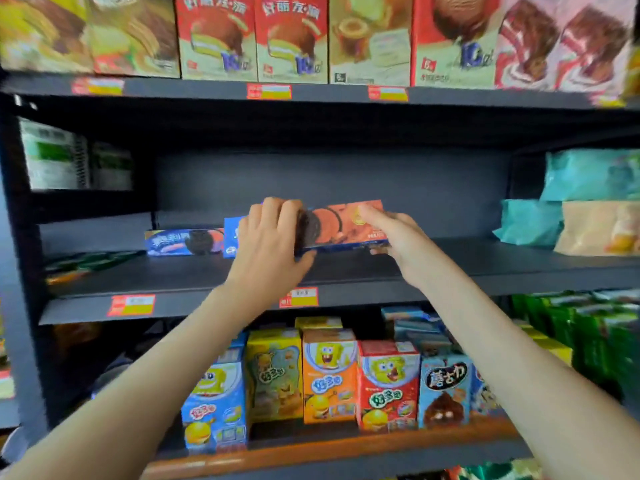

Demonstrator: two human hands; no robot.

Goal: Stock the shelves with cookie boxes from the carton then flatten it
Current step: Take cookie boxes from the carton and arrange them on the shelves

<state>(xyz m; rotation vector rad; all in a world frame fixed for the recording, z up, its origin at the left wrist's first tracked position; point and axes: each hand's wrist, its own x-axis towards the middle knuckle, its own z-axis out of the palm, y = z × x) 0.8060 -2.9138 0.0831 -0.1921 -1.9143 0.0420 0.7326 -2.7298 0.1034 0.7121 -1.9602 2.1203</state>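
Observation:
An orange and blue cookie box [346, 225] stands on its long edge on the dark middle shelf [346, 268]. My left hand [273, 237] grips its left end, fingers curled over the top and thumb underneath. My right hand [391, 233] holds its right end, fingers along the front and thumb below. A blue cookie box [183, 241] lies on the shelf to the left, and another blue box [232, 237] stands partly hidden behind my left hand. The carton is out of view.
Teal and beige snack bags [571, 209] sit at the shelf's right end, green packs [69, 157] at the back left. The upper shelf holds red pie boxes [291, 36]. Below stand several cartoon snack boxes [329, 375].

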